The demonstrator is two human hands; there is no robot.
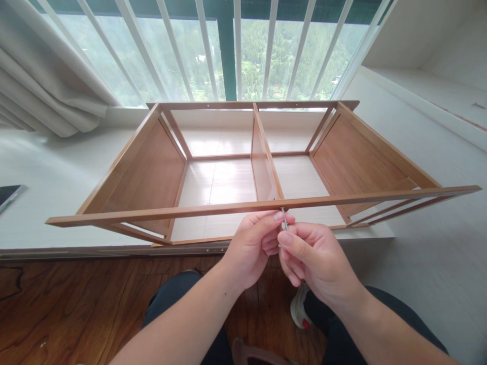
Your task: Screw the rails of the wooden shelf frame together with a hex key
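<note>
Your hands: two, both in front of you over your knees; your left hand and your right hand are close together, the fingertips meeting just under the front rail
Grip: both hands pinch one thin metal tool between thumb and fingers, closed tight on it; I cannot tell if it is a hex key or a small driver
Tool position: its tip goes up to the underside of the front rail, right where the middle divider meets this rail
Progress: I judge the wooden frame is mostly built; the side panels, divider and rails stand joined already, and the fastening at this front joint looks like the work in hand; no back panel or shelf boards are seen inside, so some part may be left
Count of frame parts: two side panels, one divider, two open compartments
Other things: one dark flat device at the far left on the white platform, well apart from the frame
Far: one curtain at left, one window with white bars
</note>
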